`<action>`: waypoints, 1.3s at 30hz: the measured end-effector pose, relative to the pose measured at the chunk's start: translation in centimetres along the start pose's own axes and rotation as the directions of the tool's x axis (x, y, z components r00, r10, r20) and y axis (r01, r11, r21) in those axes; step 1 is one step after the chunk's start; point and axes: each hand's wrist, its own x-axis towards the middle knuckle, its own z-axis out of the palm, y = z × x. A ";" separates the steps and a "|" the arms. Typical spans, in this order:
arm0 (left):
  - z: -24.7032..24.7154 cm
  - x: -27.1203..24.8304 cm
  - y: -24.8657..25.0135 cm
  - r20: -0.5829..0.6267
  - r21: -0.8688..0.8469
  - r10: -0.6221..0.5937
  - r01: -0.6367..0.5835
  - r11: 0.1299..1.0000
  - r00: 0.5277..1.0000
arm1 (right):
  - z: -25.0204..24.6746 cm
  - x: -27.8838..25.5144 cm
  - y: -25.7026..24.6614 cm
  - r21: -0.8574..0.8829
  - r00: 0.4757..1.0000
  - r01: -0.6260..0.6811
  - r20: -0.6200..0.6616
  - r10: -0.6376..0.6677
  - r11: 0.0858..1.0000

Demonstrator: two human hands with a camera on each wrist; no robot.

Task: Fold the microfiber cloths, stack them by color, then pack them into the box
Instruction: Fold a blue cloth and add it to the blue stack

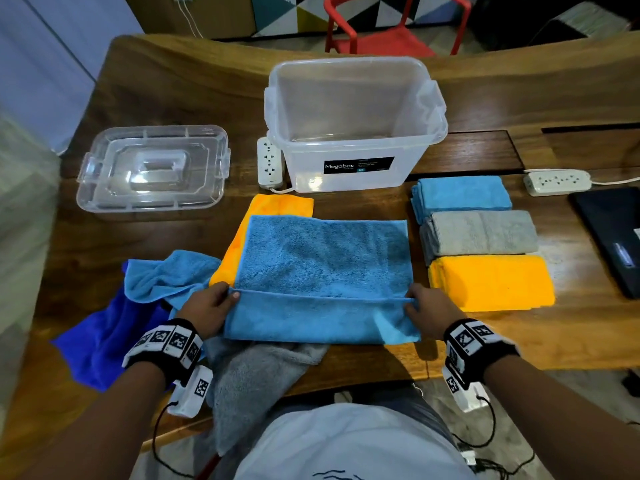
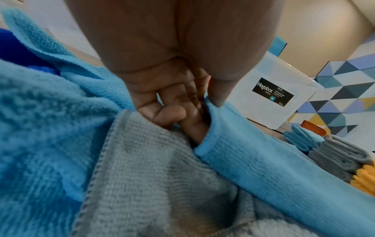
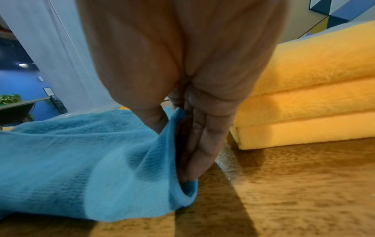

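A light blue cloth lies spread in front of me, its near edge lifted into a fold. My left hand pinches the left corner of that edge. My right hand pinches the right corner, thumb on top and fingers under. An orange cloth lies beneath it. Unfolded light blue, dark blue and grey cloths lie at the left and near edge. Folded stacks of blue, grey and orange sit at the right. The clear box stands open behind.
The box's clear lid lies at the left. A white power strip sits beside the box, another power strip at the right. A dark laptop lies at the far right. A red chair stands beyond the table.
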 end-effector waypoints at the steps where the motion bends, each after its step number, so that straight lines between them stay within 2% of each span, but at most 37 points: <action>1: -0.2 0.0 0.3 -0.026 0.011 0.016 -0.016 1.000 1.000 | 0.0 -0.1 -0.1 -0.008 1.000 -0.005 -0.023 0.005 1.000; 4: -1.1 0.1 1.4 -0.109 0.011 0.077 -0.076 0.997 0.991 | -0.3 -0.2 -0.5 0.013 0.993 -0.021 -0.117 0.022 1.000; 6: -1.6 0.4 2.0 -0.064 0.066 0.079 -0.075 0.995 0.995 | -0.3 0.0 -0.7 0.020 0.988 -0.032 -0.149 0.034 0.999; 8: -1.7 0.7 2.2 0.013 0.172 0.046 -0.048 0.984 0.999 | -0.1 0.1 -0.9 -0.011 0.991 -0.042 -0.125 0.041 0.999; 11: -1.7 1.1 2.2 0.036 0.240 -0.011 0.002 0.971 0.999 | 0.2 0.2 -1.1 -0.052 0.995 -0.045 -0.095 0.040 0.998; 13: -1.7 1.0 2.2 -0.003 0.215 -0.030 0.030 0.976 1.000 | 0.5 0.1 -1.3 -0.069 0.992 -0.027 -0.125 0.018 0.997; 15: -1.8 0.8 2.4 -0.108 0.130 -0.031 0.045 0.990 0.994 | 0.6 -0.1 -1.7 -0.104 0.978 0.025 -0.201 -0.046 0.994; 18: -1.5 0.3 3.4 -0.285 0.131 0.096 -0.060 0.990 0.954 | 0.6 -0.5 -2.9 -0.145 0.931 0.207 -0.273 -0.241 0.967; 20: -0.9 0.0 4.3 -0.324 0.238 0.295 -0.224 0.945 0.899 | 0.9 -0.7 -3.7 -0.146 0.910 0.343 -0.194 -0.367 0.928; 21: -0.4 -0.3 4.8 -0.290 0.302 0.405 -0.318 0.899 0.867 | 1.4 -0.6 -3.9 -0.156 0.907 0.389 -0.109 -0.407 0.908; 23: 1.2 -0.6 5.6 -0.112 0.418 0.547 -0.460 0.784 0.830 | 2.6 0.0 -3.9 -0.216 0.893 0.449 0.093 -0.440 0.867; 25: 3.0 -0.6 5.7 0.125 0.498 0.516 -0.503 0.706 0.848 | 3.9 0.9 -3.3 -0.313 0.868 0.491 0.254 -0.427 0.813; 27: 4.1 0.1 4.9 0.276 0.553 0.365 -0.457 0.697 0.889 | 4.7 1.5 -2.4 -0.381 0.862 0.497 0.322 -0.392 0.779; 29: 4.9 0.9 3.8 0.312 0.589 0.287 -0.421 0.690 0.906 | 4.8 1.9 -1.7 -0.407 0.861 0.500 0.331 -0.387 0.764; 39: 5.9 0.8 2.9 0.329 0.601 0.225 -0.387 0.699 0.917 | 5.9 2.1 -1.5 -0.429 0.872 0.474 0.346 -0.345 0.769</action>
